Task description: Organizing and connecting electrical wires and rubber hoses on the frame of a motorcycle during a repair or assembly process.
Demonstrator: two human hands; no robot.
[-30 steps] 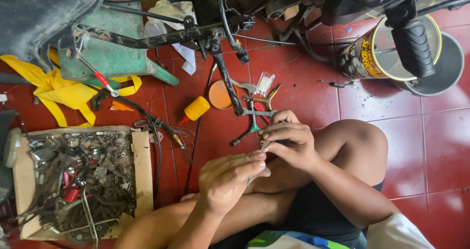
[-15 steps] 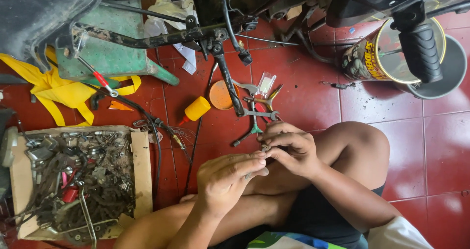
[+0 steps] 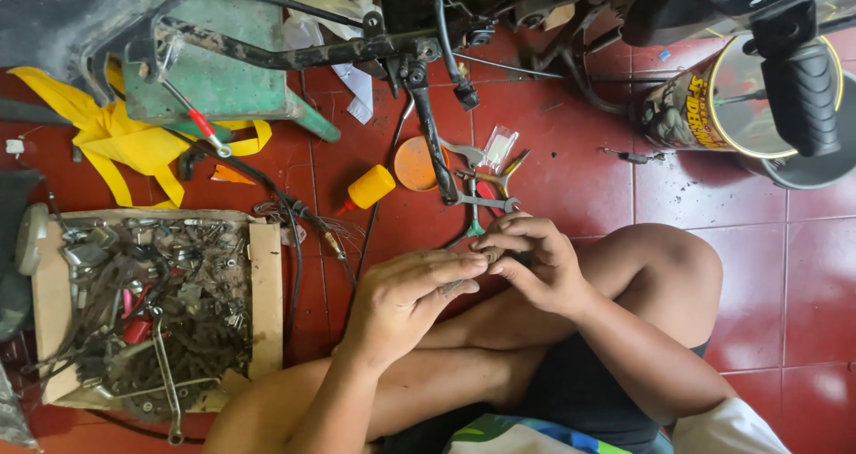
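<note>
Pinching together, the fingertips of the left hand (image 3: 406, 298) and right hand (image 3: 535, 262) close on a small dark part (image 3: 489, 256) (too tiny to identify) above the crossed legs. At twelve o'clock lie pliers (image 3: 486, 191) and an orange lid (image 3: 419, 162); at eleven, a yellow bottle (image 3: 367, 189); at nine, a wooden box (image 3: 263, 293) of scrap hardware.

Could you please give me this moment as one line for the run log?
left hand: pinching small part | right hand: fingertips on same part | part identity: too small to tell | nearby: wooden box of metal parts
</note>
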